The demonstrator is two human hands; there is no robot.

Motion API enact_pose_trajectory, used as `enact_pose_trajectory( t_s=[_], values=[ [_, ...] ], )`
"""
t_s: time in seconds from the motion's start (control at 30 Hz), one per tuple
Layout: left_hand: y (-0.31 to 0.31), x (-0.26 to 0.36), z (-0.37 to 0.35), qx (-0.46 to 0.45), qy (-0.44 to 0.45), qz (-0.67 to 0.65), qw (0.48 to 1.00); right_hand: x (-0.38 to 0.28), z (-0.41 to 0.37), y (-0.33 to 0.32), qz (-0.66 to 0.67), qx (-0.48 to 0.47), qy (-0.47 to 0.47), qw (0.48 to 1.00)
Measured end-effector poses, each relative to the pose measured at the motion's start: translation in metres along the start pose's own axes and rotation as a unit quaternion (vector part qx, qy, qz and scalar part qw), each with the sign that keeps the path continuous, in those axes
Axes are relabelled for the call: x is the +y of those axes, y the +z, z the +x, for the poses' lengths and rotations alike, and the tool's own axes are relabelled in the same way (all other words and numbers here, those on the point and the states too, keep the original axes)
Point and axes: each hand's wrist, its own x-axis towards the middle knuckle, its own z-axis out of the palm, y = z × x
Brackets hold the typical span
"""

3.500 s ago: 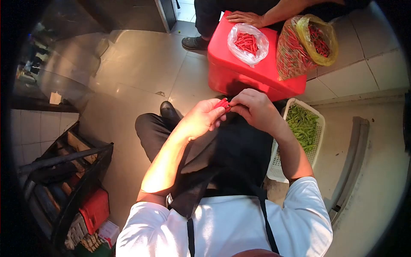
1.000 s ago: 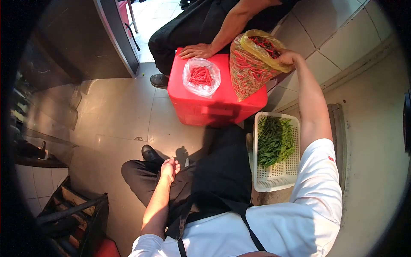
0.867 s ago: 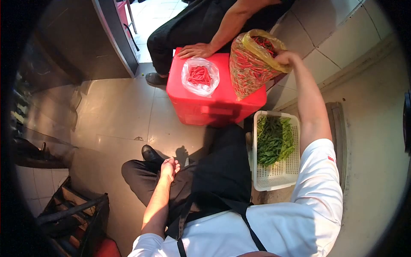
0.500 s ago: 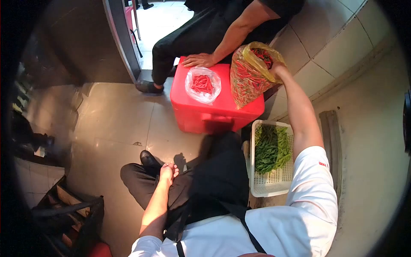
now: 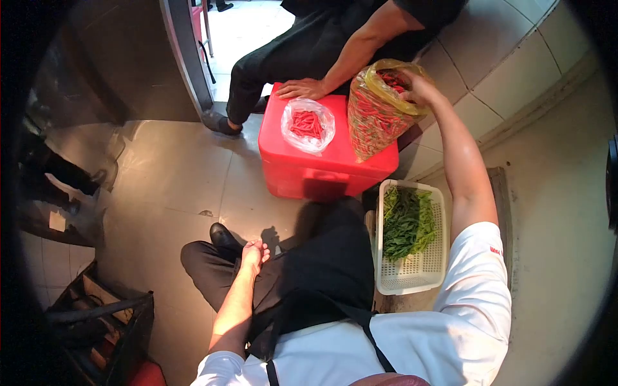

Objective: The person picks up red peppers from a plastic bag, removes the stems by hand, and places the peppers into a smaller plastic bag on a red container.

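Right hand: at the gaping mouth of the yellow-rimmed bag, thumb and fingers bent inward over its near right edge. The fingertips are partly lost among the contents, so I cannot tell whether they grip anything.
Red chillies: packed in that bag, in the mouth just left of the right hand's fingers.
Left hand: well apart from the right hand and nearer the body, over the dark trousers. I see its fingers curled towards the palm; what they may enclose is hidden from me.
Clear bag: left of the right hand, past the larger bag, holding a pile of red pieces.
Red box: beyond the left hand, bearing both bags.
Co-worker's hand: flat on the box, left of the right hand and just behind the clear bag.
White basket: nearer the body than the right hand, beside its forearm, with leafy greens inside.
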Motion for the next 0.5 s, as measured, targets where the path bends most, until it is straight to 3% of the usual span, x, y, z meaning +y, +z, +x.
enact_pose_trajectory(
  t_s=[0.13, 0.23, 0.33, 0.4, 0.5],
  values=[
    [-0.004, 0.001, -0.001, -0.007, -0.007, -0.012, 1.000, 0.031, 0.017, 0.015, 0.153, 0.075, 0.064, 0.983],
    [-0.004, 0.002, -0.002, 0.000, -0.003, 0.001, 1.000, 0.052, 0.025, 0.015, 0.162, -0.063, 0.129, 0.976],
    [-0.002, 0.001, -0.003, 0.008, -0.006, 0.022, 1.000, 0.080, 0.029, 0.063, 0.069, -0.110, 0.026, 0.991],
    [-0.002, 0.001, 0.001, 0.000, -0.007, 0.010, 1.000, 0.043, 0.008, 0.060, 0.063, -0.056, 0.053, 0.995],
    [-0.008, -0.004, 0.000, -0.011, -0.003, -0.010, 1.000, 0.045, 0.006, 0.066, 0.089, -0.029, 0.085, 0.992]
  ],
)
